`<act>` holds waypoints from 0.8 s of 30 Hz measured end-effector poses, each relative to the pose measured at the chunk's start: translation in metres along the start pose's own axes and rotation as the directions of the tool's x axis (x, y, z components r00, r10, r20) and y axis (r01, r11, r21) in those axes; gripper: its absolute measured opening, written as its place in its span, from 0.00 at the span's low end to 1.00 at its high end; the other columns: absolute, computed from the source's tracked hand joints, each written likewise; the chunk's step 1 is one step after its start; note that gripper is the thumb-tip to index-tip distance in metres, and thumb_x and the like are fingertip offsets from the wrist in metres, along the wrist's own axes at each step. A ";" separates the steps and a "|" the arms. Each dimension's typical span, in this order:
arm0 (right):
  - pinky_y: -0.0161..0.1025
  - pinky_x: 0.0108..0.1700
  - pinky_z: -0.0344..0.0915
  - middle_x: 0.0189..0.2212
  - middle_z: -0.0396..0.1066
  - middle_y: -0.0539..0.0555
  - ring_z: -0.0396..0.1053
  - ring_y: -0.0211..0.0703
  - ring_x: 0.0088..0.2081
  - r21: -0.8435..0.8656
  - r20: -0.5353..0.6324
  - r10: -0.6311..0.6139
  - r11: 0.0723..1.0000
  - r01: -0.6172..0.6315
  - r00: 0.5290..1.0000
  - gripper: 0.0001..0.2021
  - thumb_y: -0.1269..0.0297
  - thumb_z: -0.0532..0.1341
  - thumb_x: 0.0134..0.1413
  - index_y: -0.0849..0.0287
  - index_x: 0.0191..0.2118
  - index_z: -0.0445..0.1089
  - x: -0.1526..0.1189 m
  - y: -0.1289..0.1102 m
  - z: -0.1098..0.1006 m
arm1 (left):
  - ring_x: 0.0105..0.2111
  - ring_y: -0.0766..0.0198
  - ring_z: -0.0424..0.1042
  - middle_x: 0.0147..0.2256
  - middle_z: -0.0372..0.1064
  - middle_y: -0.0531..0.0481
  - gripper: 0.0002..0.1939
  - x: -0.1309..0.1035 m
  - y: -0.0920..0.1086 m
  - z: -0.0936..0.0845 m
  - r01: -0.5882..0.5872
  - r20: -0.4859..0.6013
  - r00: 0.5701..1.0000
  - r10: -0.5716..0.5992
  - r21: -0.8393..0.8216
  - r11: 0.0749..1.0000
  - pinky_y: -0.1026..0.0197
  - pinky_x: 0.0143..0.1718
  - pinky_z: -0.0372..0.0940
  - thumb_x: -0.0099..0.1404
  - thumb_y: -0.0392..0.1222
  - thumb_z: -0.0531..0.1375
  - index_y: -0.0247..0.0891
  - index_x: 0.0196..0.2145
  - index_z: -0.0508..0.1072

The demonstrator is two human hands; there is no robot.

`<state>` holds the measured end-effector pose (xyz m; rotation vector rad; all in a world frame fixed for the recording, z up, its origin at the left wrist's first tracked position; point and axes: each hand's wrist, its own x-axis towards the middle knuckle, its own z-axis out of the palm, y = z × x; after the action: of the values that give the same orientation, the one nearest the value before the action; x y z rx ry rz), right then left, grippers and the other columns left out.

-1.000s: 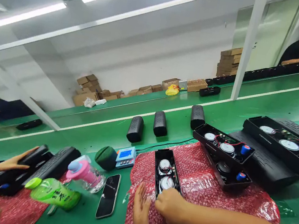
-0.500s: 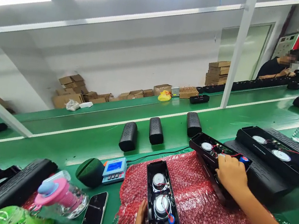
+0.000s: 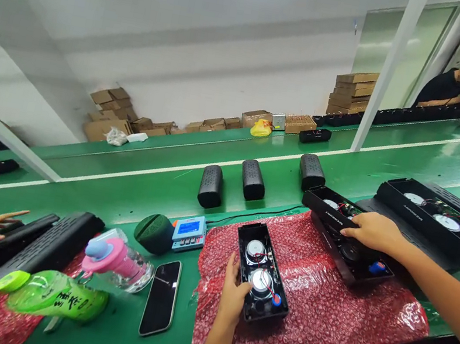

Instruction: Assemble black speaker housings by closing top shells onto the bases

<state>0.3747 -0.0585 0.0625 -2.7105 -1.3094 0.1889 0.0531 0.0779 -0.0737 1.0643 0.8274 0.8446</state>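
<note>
Open speaker housing (image 3: 262, 273) lies lengthwise away from the left hand (image 3: 233, 294) gripping its near-left edge, while the right hand (image 3: 373, 231) rests fingers curled on the stacked housing (image 3: 341, 210) far right.

Your table (image 3: 127, 201) is bright green with a white stripe. The bubble wrap (image 3: 321, 312) under your work is red and dimpled. The open speaker shell (image 3: 262, 272) is black, with silver cones, red wires and a blue cell. Beside it, the phone (image 3: 161, 297) is glossy black, one bottle (image 3: 57, 296) lime green, another (image 3: 119, 259) pink and pale blue.
</note>
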 end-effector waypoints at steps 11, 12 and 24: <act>0.39 0.27 0.66 0.27 0.71 0.59 0.71 0.50 0.27 0.749 0.256 -0.216 0.660 -0.052 0.942 0.27 0.38 0.49 0.42 0.60 0.31 0.64 -0.055 -0.079 0.040 | 0.48 0.56 0.69 0.49 0.69 0.43 0.44 -0.012 0.017 -0.036 -0.028 -0.163 0.987 0.011 -0.102 0.994 0.66 0.34 0.65 0.31 0.26 0.52 0.41 0.52 0.60; 0.39 0.28 0.67 0.27 0.71 0.59 0.71 0.50 0.27 0.735 0.250 -0.223 0.677 -0.035 0.942 0.26 0.39 0.49 0.43 0.60 0.31 0.65 -0.057 -0.086 0.045 | 0.47 0.56 0.69 0.49 0.68 0.43 0.44 -0.013 0.018 -0.039 -0.024 -0.180 0.984 0.007 -0.095 0.995 0.67 0.34 0.65 0.31 0.27 0.52 0.42 0.52 0.61; 0.44 0.35 0.66 0.32 0.72 0.68 0.72 0.61 0.35 0.104 0.106 -0.182 0.980 0.171 0.978 0.07 0.73 0.58 0.55 0.69 0.34 0.74 -0.080 -0.170 0.088 | 0.59 0.53 0.60 0.58 0.60 0.45 0.42 -0.016 0.009 -0.045 0.048 -0.231 0.972 -0.032 0.062 0.997 0.62 0.46 0.66 0.40 0.31 0.55 0.44 0.56 0.57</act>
<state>0.1803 -0.0112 0.0093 -2.5222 -1.5226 0.3827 0.0048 0.0831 -0.0747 1.0168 1.0753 0.9224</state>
